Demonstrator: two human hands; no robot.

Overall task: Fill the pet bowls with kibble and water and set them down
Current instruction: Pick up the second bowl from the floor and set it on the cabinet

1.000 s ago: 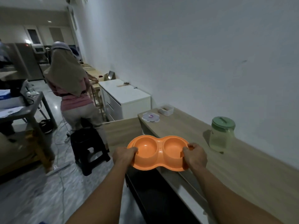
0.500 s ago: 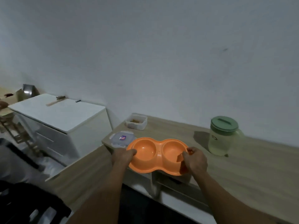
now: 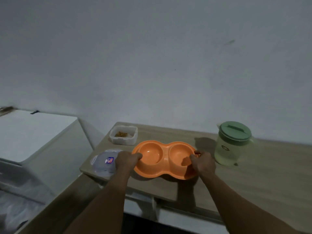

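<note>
Orange double bowl [image 3: 164, 158] at table [image 3: 253, 174] front edge, both wells empty. Left hand [image 3: 125, 160], right hand [image 3: 203, 163] grip end rims. Likely light, stiff plastic; rims suit holding.

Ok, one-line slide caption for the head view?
Left hand and right hand hold the empty orange double bowl at the counter, kibble tub behind, jug alongside.

The left hand [image 3: 125, 160] and the right hand [image 3: 203, 163] are both bare, as are the wrists behind them. The left forearm [image 3: 104, 200] and the right forearm [image 3: 236, 200] are uncovered all the way back to the lower edge of the view. In the dim light, finer detail on the fingers cannot be made out.
</note>
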